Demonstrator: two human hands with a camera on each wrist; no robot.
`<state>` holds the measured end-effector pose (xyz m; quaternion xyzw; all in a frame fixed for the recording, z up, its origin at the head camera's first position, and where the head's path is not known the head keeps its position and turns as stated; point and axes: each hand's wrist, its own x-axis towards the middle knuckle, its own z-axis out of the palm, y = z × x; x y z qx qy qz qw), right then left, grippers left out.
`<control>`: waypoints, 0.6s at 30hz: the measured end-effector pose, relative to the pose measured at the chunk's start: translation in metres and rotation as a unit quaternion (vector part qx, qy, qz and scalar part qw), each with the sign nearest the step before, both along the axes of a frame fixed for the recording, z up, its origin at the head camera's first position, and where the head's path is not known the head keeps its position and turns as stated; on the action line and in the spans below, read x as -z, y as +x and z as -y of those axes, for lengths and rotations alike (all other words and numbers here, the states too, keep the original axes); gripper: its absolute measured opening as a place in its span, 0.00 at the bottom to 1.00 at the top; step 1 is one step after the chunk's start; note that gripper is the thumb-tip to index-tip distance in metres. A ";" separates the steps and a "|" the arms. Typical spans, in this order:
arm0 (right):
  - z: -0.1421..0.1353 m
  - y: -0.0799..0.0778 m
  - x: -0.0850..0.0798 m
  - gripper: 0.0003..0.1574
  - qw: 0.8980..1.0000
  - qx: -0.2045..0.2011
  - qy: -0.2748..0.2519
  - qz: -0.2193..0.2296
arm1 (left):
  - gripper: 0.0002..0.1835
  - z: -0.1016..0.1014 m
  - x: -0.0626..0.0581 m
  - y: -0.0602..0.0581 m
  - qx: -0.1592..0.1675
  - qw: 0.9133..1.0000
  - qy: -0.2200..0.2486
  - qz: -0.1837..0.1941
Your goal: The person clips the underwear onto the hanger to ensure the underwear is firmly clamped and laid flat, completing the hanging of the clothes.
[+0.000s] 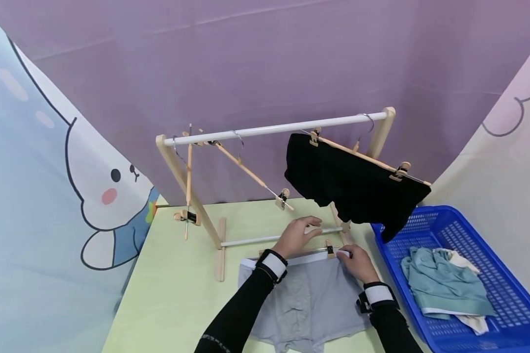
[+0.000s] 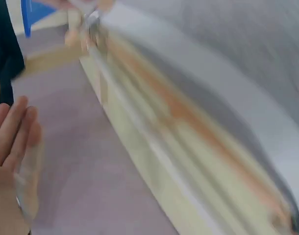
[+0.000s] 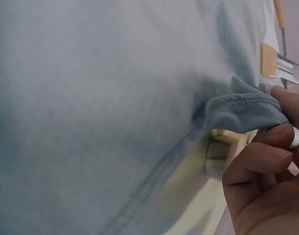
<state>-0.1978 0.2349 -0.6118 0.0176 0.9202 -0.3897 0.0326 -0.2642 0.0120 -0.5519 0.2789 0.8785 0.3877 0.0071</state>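
Grey boxer briefs (image 1: pixel 322 294) with a pale waistband lie at the front of the table, clipped near their right end by a wooden clip (image 1: pixel 330 249) of a hanger. My right hand (image 1: pixel 360 264) pinches the waistband's right corner beside that clip. Close up in the right wrist view, thumb and fingers (image 3: pixel 272 154) hold the folded edge of the cloth. Above the hanger, my left hand (image 1: pixel 295 236) reaches over the waistband, near the rack's lower bar. Its fingers (image 2: pixel 14 127) look relaxed and hold nothing in the blurred left wrist view.
A rack with a white top bar (image 1: pixel 274 129) stands behind. Black shorts (image 1: pixel 349 181) hang at its right, two bare clip hangers, including one wooden hanger (image 1: pixel 243 166), at its left. A blue basket (image 1: pixel 508 284) on the right holds a teal garment (image 1: pixel 446 279) and whitish cloth.
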 end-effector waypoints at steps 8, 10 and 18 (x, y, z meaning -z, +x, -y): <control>-0.004 0.000 0.001 0.08 1.000 0.010 0.004 -0.004 | 0.19 0.082 0.014 0.001 -0.072 0.994 0.045 0.062; -0.003 -0.001 -0.001 0.09 1.000 0.016 0.004 -0.011 | 0.20 0.103 0.021 0.007 -0.091 0.992 0.051 0.072; 0.015 -0.002 -0.020 0.16 0.997 0.053 0.009 -0.052 | 0.23 0.163 0.046 0.044 -0.161 0.978 0.065 0.116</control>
